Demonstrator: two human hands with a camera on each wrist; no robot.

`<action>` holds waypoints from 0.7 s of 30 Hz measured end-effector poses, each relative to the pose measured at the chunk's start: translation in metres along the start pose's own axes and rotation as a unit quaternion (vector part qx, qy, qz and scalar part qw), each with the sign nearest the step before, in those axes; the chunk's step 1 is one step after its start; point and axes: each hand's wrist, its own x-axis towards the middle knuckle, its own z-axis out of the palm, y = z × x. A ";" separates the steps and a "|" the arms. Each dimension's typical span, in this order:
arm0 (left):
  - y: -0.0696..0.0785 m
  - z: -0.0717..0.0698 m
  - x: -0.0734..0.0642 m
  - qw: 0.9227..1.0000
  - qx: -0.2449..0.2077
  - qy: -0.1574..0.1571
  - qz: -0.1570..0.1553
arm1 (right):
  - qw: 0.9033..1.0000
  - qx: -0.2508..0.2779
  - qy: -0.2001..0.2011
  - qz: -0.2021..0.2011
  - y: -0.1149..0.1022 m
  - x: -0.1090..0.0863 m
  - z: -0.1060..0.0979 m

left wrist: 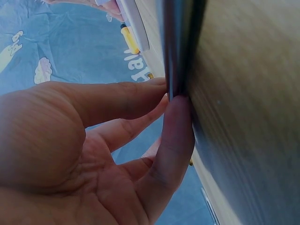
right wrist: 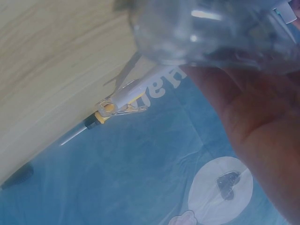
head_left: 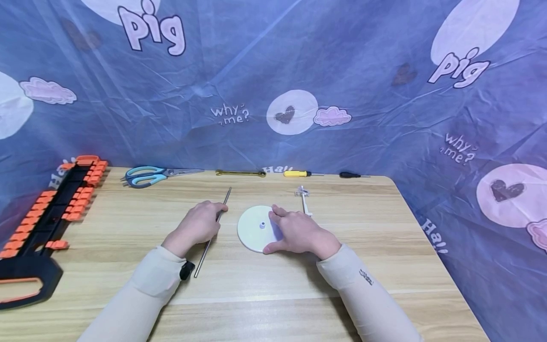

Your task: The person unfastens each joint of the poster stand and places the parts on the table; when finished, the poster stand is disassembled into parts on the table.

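A thin metal rod (head_left: 203, 257) lies slantwise above the table, and my left hand (head_left: 194, 225) pinches it between thumb and fingertips. The left wrist view shows the rod (left wrist: 171, 47) held close to the wood. Right of it is a round white disc (head_left: 249, 230) with a small raised hub at its middle. My right hand (head_left: 299, 232) holds the disc by its right part, thumb at the near edge and fingers at the far side. A blurred clear thing (right wrist: 211, 37) covers part of the right wrist view; its kind cannot be told.
A white stick with a clear end (head_left: 304, 202) lies beyond my right hand. Scissors (head_left: 154, 176), a brass-coloured wrench (head_left: 241, 173), a yellow screwdriver (head_left: 297, 174) and a black screwdriver (head_left: 351, 175) line the back edge. A black rack with orange clips (head_left: 49, 216) stands left.
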 end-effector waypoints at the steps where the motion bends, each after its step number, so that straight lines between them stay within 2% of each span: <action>1: 0.000 0.000 0.000 1.000 -0.002 0.001 -0.001 | 1.000 0.000 0.000 0.000 0.000 0.000 0.000; 16: -0.001 0.001 0.002 1.000 0.003 -0.001 -0.003 | 1.000 -0.001 -0.003 0.004 0.000 0.000 -0.001; 21: 0.000 -0.001 0.000 1.000 -0.003 -0.003 -0.004 | 1.000 0.024 0.017 -0.008 0.010 -0.002 -0.002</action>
